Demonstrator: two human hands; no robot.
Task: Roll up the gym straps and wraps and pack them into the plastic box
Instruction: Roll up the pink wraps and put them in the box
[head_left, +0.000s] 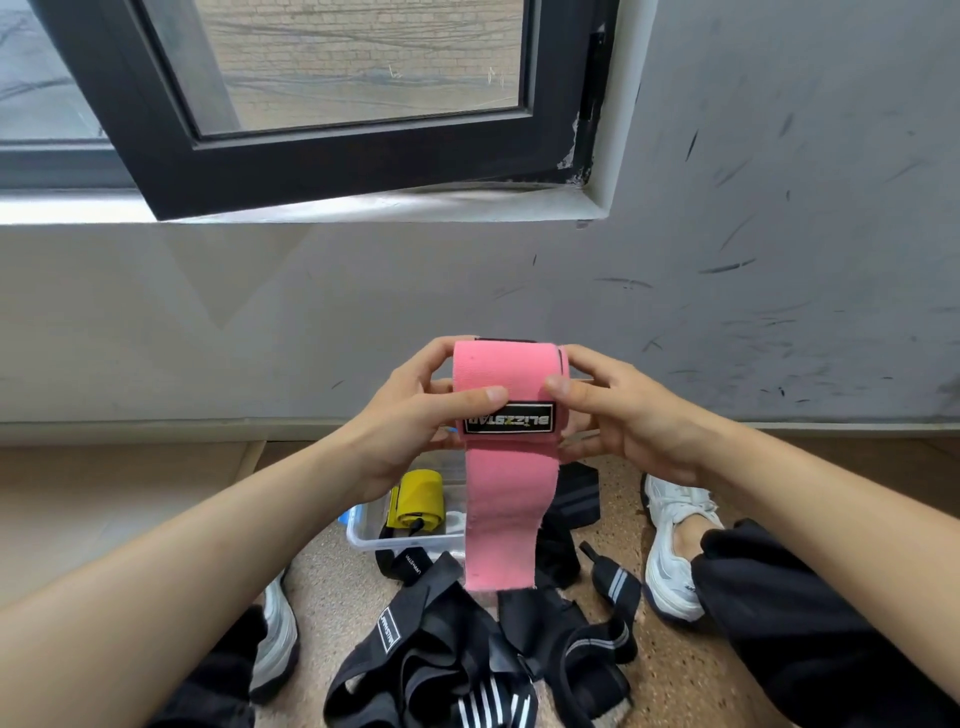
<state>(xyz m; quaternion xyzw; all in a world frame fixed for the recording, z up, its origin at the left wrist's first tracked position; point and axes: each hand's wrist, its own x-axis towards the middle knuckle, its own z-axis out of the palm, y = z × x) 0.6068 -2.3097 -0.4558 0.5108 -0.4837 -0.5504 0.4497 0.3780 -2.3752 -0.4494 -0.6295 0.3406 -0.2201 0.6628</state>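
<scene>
Left hand (410, 421) and right hand (639, 421) clasp the part-rolled pink wrap (506, 371) by its ends, thumbs pressed on the front and fingers curled behind. It is held above the clear plastic box (361, 538), with its free tail hanging. Likely faults: slackened thumbs would let the coil spring loose, and a skewed tail would wind into a cone. A yellow roll (418, 501) lies in the box. Black straps (457, 654) are heaped on the speckled floor (670, 654), beneath a scuffed grey wall (727, 312) and an open window (337, 166).

head view | worn on head | faces forward-down | close above raised forearms
</scene>
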